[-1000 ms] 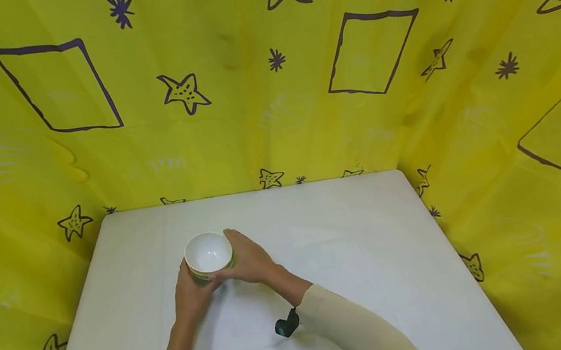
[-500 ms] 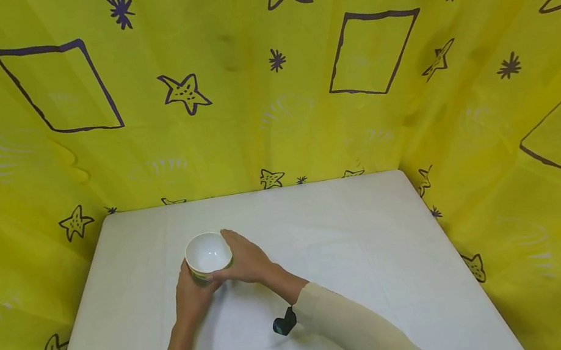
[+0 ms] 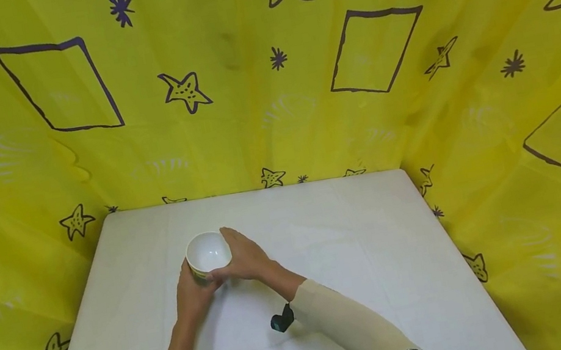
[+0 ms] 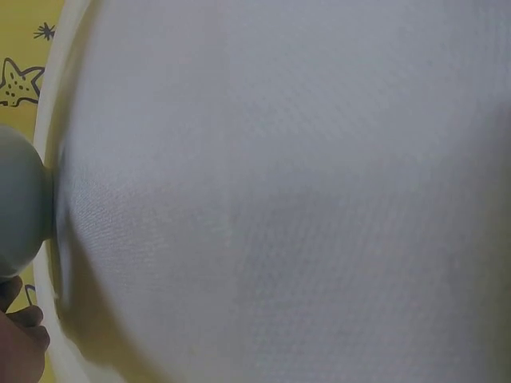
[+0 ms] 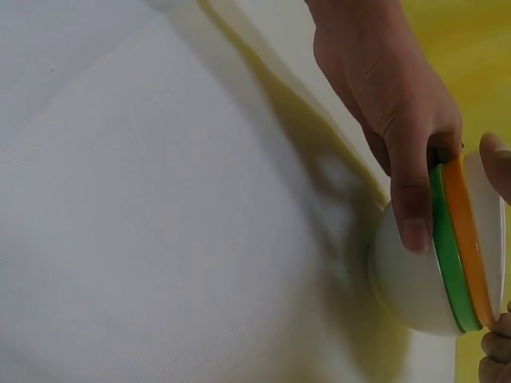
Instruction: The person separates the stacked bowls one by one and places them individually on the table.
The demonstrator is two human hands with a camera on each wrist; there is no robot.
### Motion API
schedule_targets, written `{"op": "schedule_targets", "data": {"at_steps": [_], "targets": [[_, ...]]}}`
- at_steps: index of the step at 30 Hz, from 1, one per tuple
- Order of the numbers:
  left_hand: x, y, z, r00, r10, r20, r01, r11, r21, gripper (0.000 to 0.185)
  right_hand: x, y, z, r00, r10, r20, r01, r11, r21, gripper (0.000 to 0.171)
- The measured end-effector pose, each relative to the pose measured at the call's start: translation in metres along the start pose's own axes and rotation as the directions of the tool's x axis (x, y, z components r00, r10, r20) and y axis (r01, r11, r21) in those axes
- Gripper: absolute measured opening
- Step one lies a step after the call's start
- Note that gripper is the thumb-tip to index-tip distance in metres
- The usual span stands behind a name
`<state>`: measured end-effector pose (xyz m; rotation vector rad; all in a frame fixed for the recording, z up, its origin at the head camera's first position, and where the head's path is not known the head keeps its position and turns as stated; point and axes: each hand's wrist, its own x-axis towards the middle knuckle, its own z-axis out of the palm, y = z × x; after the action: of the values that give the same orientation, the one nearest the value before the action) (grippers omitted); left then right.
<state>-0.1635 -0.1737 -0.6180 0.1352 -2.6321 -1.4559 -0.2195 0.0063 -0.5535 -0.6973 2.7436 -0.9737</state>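
A stack of nested bowls point(image 3: 208, 253) sits toward the back left of the white table, mouth up. The right wrist view shows a green rim point(image 5: 453, 249), an orange rim point(image 5: 468, 243) and a white top edge, with a pale lower bowl point(image 5: 407, 279). My left hand point(image 3: 192, 295) grips the stack's left and near side, its thumb pressed along the bowl's outside. From the right, my right hand point(image 3: 246, 257) holds the stack near the rim, thumb in front. Its far fingers are partly hidden in the head view. Whether the base touches the table is unclear.
White cloth covers the table point(image 3: 340, 264). Yellow curtain point(image 3: 251, 130) with star and frame drawings encloses the back and sides. Small black wrist cameras point(image 3: 282, 319) hang by both sleeves.
Both hands keep their hold on the bowls. My right forearm has shifted slightly left and up, while the stack stays nearly in place.
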Motion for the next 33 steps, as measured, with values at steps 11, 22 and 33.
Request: {"op": "schedule_targets", "data": {"at_steps": [11, 22, 33], "targets": [[0.0, 0.002, -0.002, 1.0, -0.013, 0.013, 0.013, 1.0, -0.002, 0.105, 0.006, 0.001, 0.0, 1.0, -0.029, 0.007, 0.03, 1.0, -0.01, 0.111], [-0.003, 0.004, -0.002, 1.0, -0.02, 0.023, 0.02, 1.0, 0.005, 0.107, 0.013, 0.005, 0.0, 0.998, -0.055, 0.024, 0.054, 0.998, 0.043, 0.101], [-0.004, 0.003, -0.002, 1.0, -0.015, 0.001, 0.015, 1.0, -0.014, 0.107, 0.017, 0.0, -0.002, 0.994, -0.106, -0.012, 0.106, 0.994, 0.007, 0.097]]}}
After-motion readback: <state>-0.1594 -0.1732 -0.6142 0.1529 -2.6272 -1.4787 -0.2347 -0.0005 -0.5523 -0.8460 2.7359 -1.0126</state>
